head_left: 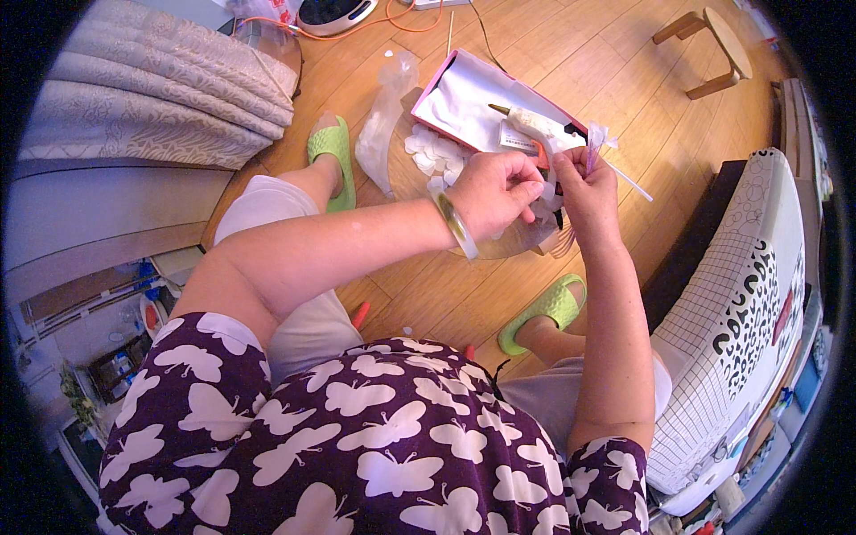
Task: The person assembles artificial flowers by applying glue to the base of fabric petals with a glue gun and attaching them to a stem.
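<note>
Nearest my view: two bare forearms below dark purple sleeves with pale butterfly shapes; both reach forward and converge.

Item, left hand [499,192]: wrist bent inward, pale bangle [453,221] around it, fingers curled, thumb near the index finger. I cannot tell whether anything lies between them.

Item, right hand [588,189]: raised just beside the left, thumb and index finger pressed together, pinching a wispy purple film [596,147]. The film stands up past the fingertips, near the right end of a pink-edged box [450,62]. A thin white stick [635,181] slants out beyond this hand; I cannot tell whether it is gripped.

Item, white glue gun [533,123]: dark-tipped nozzle pointing left, laid across the box.

Markings: a small white carton [515,140] beside the glue gun carries a dark line of print, too small for me to read. Bold black marks run over a white patterned cover [744,312] at right.

Edges: a round board [510,245] curves beneath the hands, its rim showing below them; white petals [437,153] lie left of the hands, a clear plastic bag [386,120] farther left. Green slippers [546,312] flank the board. Wood floor [642,107] spans from the box to a wooden stool [718,49], farthest right.
</note>
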Demonstrator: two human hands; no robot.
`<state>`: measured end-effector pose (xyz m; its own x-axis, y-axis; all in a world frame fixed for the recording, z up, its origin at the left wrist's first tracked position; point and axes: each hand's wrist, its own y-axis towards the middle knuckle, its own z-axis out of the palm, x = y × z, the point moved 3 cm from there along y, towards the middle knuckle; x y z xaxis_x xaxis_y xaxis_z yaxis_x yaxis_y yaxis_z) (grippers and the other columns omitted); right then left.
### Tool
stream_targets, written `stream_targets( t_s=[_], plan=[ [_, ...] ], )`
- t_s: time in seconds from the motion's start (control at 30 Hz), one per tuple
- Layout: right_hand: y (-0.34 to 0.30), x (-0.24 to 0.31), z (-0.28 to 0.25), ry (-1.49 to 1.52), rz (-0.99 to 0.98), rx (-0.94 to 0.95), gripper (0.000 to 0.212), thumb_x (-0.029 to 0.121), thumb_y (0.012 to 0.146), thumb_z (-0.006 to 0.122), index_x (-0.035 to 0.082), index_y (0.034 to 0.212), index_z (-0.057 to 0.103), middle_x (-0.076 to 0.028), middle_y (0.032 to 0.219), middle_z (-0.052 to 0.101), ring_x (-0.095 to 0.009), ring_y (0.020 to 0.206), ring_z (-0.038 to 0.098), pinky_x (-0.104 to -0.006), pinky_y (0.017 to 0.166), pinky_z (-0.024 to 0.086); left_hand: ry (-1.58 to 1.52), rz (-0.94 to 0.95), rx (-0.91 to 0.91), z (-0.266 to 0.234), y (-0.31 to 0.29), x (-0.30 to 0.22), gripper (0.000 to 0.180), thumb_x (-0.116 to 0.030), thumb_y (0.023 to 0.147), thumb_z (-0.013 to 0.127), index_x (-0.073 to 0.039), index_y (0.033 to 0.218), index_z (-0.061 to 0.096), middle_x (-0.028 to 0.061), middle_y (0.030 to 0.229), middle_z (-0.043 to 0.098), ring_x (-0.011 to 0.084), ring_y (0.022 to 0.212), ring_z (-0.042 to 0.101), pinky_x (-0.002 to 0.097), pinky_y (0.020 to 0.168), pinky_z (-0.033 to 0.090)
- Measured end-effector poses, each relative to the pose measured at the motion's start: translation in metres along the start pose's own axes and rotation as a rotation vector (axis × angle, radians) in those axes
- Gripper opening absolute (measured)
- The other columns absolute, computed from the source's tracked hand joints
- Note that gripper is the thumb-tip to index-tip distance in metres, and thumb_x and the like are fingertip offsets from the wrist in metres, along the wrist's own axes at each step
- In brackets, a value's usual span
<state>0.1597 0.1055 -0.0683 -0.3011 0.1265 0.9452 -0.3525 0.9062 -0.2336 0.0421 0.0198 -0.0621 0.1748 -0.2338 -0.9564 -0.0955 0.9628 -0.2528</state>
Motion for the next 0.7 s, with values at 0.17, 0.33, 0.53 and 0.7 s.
stream_targets(
  t_s=[0.17, 0.33, 0.53, 0.7],
  plan=[
    [0.0, 0.001, -0.001, -0.063, -0.03, -0.017, 0.014, 0.013, 0.077, 0.058, 0.001, 0.071, 0.054, -0.001, 0.06, 0.053, -0.008, 0.051, 0.046, -0.023, 0.045, 0.038, 0.031, 0.017, 0.046, -0.006, 0.002, -0.003, 0.008, -0.008, 0.081, 0.053, 0.0, 0.08, 0.053, 0.004, 0.068, 0.057, 0.0103, 0.057, 0.058, 0.0238, 0.051, 0.046],
    [0.0, 0.001, 0.0, -0.028, 0.009, 0.02, 0.016, 0.015, 0.078, 0.058, 0.001, 0.073, 0.054, -0.001, 0.062, 0.052, -0.007, 0.054, 0.046, -0.0222, 0.049, 0.038, 0.227, 0.161, -0.004, -0.037, 0.022, -0.021, 0.008, -0.007, 0.077, 0.056, 0.0, 0.077, 0.056, 0.0045, 0.067, 0.06, 0.0103, 0.057, 0.058, 0.0249, 0.053, 0.046],
    [-0.003, 0.009, 0.001, -0.088, 0.068, 0.019, 0.015, 0.014, 0.079, 0.057, 0.001, 0.074, 0.053, 0.0, 0.063, 0.052, -0.007, 0.055, 0.046, -0.022, 0.051, 0.038, 0.412, 0.108, -0.282, -0.095, 0.055, -0.037, 0.009, -0.009, 0.075, 0.057, 0.0, 0.076, 0.058, 0.0063, 0.066, 0.06, 0.0118, 0.058, 0.06, 0.0246, 0.049, 0.048],
    [0.0, 0.001, -0.001, -0.042, 0.02, 0.028, 0.015, 0.014, 0.079, 0.057, 0.001, 0.074, 0.053, 0.0, 0.063, 0.052, -0.007, 0.055, 0.045, -0.022, 0.051, 0.038, 0.352, -0.049, -0.296, -0.096, 0.062, -0.029, 0.009, -0.008, 0.076, 0.056, 0.002, 0.074, 0.057, 0.0081, 0.065, 0.06, 0.0124, 0.056, 0.061, 0.0249, 0.048, 0.049]
  ],
)
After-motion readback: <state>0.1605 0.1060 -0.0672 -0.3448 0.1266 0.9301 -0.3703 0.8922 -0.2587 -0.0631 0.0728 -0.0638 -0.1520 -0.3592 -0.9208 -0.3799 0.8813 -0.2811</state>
